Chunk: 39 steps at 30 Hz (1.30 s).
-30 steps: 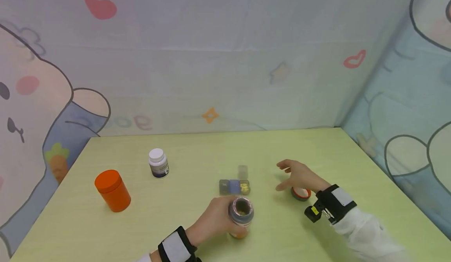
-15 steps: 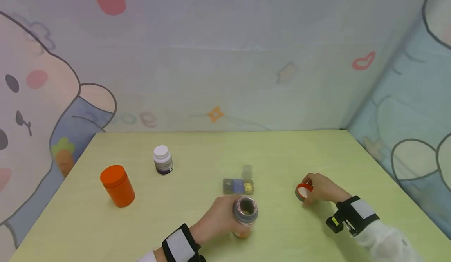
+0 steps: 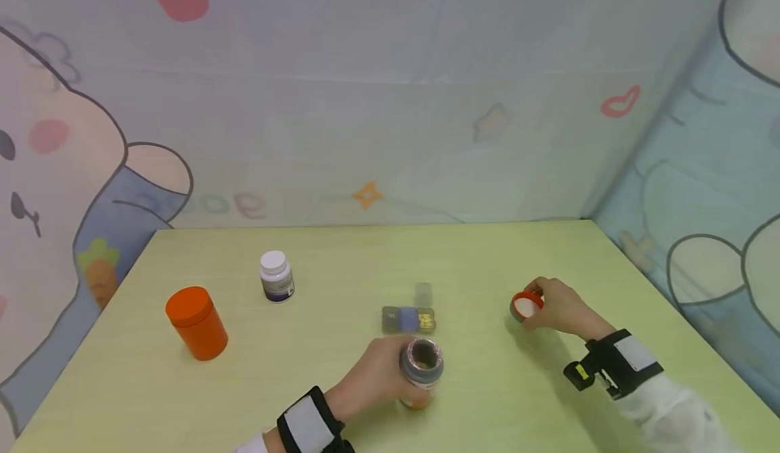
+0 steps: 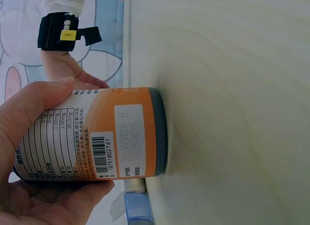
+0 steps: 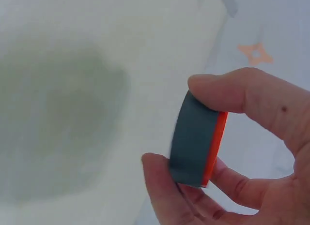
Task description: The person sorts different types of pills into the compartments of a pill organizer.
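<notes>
My left hand point(image 3: 380, 375) grips an uncapped pill bottle point(image 4: 104, 135), dark-rimmed with an orange and white label. It stands upright with its mouth facing up, its base at the tabletop. Between the thumb and fingers of my right hand point(image 3: 563, 309) is a bottle cap point(image 5: 196, 140), dark grey outside with an orange-red rim. The cap's white inner face point(image 3: 525, 306) shows in the head view, and a shadow lies below it on the table. Just beyond the bottle sits a small pill organizer point(image 3: 409, 319); its right compartment has a raised clear lid and holds yellow tablets.
A white pill bottle point(image 3: 277, 277) with its cap on stands at the back left of the pale yellow table point(image 3: 305, 351). Further left is an orange jar point(image 3: 197, 323) with its lid on. A printed cloth wall point(image 3: 390, 101) borders the back and sides.
My right hand reached the cap on the table, took it between thumb and fingers, and raised it. The left hand has kept its grip on the bottle in about the same place.
</notes>
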Available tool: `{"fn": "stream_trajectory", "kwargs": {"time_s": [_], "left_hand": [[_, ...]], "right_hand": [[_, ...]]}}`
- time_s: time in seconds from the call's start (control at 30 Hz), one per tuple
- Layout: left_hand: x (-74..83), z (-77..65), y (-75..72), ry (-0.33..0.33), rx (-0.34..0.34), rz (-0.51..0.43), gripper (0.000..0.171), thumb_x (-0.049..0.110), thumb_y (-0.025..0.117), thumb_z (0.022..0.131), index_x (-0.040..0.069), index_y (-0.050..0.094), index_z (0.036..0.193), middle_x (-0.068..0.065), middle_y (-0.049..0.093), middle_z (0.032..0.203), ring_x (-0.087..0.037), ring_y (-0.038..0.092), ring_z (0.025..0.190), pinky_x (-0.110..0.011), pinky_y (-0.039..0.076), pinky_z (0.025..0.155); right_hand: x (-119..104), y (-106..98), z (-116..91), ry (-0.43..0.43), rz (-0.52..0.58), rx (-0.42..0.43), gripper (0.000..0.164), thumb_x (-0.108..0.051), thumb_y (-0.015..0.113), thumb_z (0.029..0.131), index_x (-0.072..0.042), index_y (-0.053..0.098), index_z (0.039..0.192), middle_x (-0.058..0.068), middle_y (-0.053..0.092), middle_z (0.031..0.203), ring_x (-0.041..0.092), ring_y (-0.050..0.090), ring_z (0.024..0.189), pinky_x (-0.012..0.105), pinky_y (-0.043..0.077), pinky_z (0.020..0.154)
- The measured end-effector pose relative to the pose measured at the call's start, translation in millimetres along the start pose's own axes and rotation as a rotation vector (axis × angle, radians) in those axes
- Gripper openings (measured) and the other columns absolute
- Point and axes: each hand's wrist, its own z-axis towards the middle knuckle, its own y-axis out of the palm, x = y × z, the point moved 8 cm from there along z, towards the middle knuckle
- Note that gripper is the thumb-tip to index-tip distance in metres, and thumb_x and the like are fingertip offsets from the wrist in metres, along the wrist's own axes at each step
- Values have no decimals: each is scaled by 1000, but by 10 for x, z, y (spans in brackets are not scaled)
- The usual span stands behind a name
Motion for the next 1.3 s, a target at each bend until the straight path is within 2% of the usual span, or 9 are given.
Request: {"fn": "stream_trajectory", "kwargs": {"time_s": [0.13,0.33,0.43,0.57,0.8,0.93,1.07,1.2,1.3], "left_hand": [[0,9,1,9,-1,-4,49,10,81,56,18,63,101,12,63,93,-3,58,87,-23,44,81],[3,1,2,8,-3,-8,50,11,82,56,17,63,102,11,63,94,-4,58,88,-23,44,81],[15,-8,3,12,0,4,49,11,82,56,16,63,101,11,63,93,-3,57,87,-23,45,81],[15,-16,5,2,3,6,49,11,82,56,16,63,100,12,63,92,-3,57,86,-22,44,81],[7,-15,15,-2,5,8,48,11,82,55,18,63,98,14,62,89,-1,56,82,-21,45,78],[5,-24,24,-5,8,16,48,11,82,54,18,64,97,13,62,88,-1,56,82,-21,45,77],[15,-30,23,0,10,5,46,11,82,55,18,64,96,12,62,87,-1,56,80,-21,45,76],[36,-15,28,10,6,-9,44,12,81,57,19,64,96,13,62,87,-1,56,80,-21,45,76],[42,-12,35,6,1,-6,44,13,81,57,20,63,97,13,62,88,-1,56,81,-21,45,77]], "right_hand": [[-175,-161,-34,-35,42,25,53,-13,77,63,6,55,108,19,58,98,21,51,72,31,42,62],[-596,-281,-139,-159,107,43,58,-10,76,65,1,55,118,4,59,80,13,48,63,28,41,59],[-840,-330,-218,-222,126,77,57,-7,78,64,-2,54,116,1,57,82,11,46,63,25,42,58],[-1128,-365,-319,-293,194,116,55,-7,80,63,-3,51,110,5,57,95,10,49,67,22,45,59],[-1500,-444,-473,-458,309,158,50,-10,80,66,-6,53,108,3,59,99,11,56,80,26,51,71],[-1614,-422,-522,-501,349,116,50,-12,79,69,-7,54,112,2,58,102,13,58,90,27,50,79],[-1698,-346,-561,-532,397,55,49,-11,76,71,-9,54,116,2,55,103,15,59,91,28,51,77],[-1789,-255,-588,-579,341,28,49,-11,75,73,-10,55,117,0,56,104,13,59,87,30,52,74],[-1827,-132,-578,-560,294,-17,48,-15,76,73,-9,55,115,-1,58,105,12,59,87,32,50,77]]}}
